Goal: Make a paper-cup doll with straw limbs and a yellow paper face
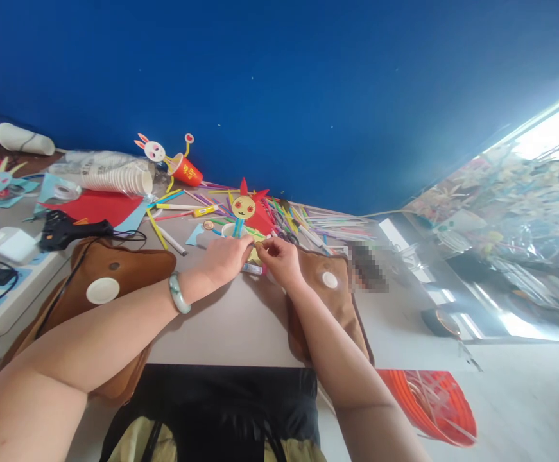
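Observation:
My left hand (228, 256), with a pale green bangle on its wrist, meets my right hand (282, 258) over the middle of the table. The fingers of both are pinched together at a small thing that I cannot make out. A yellowish piece shows just below the fingertips. Under them lies a small glue stick (253, 269) with a pink end. Right behind the hands stands a paper figure with a round yellow face (243, 207), red pointed ears and a blue stem. Part of a white cup beside its stem is hidden by my left hand.
Coloured sticks and pens lie along the blue wall (260, 96). A rabbit figure in a red cup (187, 169), stacked paper cups (115, 179), a black glue gun (72, 231) and a power strip (0, 295) are left. Brown cushions lie under both forearms. A red bin (457, 401) stands lower right.

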Demonstrator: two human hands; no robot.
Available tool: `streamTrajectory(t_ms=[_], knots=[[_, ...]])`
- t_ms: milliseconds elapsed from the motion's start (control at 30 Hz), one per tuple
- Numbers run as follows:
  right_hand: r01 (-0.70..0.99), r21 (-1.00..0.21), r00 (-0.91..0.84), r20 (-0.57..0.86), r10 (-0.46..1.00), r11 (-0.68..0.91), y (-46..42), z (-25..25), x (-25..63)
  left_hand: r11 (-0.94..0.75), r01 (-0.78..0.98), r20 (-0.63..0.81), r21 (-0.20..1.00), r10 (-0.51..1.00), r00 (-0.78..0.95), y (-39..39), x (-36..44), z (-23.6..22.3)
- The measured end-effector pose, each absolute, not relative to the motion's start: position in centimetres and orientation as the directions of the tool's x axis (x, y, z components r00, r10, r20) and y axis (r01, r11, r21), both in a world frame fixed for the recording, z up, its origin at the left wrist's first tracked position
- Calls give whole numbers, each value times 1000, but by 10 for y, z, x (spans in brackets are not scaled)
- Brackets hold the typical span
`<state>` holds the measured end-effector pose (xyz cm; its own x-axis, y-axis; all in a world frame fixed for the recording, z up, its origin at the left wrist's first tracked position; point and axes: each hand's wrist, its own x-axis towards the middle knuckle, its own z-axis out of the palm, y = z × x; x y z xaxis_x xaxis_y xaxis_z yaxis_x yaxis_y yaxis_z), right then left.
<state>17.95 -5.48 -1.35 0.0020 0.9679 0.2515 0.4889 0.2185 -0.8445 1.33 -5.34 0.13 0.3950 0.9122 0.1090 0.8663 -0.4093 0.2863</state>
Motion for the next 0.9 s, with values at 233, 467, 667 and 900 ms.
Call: streamTrajectory(t_ms=[233,467,667,900], knots=[[495,-844,20,252,968,209,-58,-8,177,-418,862,116,288,909,401,-53,13,0],[525,-824,29,267,963,212,-55,-14,175,-428,856,98,290,903,419,-55,14,3],[507,-836,24,257,966,210,-57,-15,176,-434,857,140,278,901,411,-54,13,0],[488,-845,17,259,966,218,-57,-14,179,-425,863,144,272,905,400,-53,13,-2]])
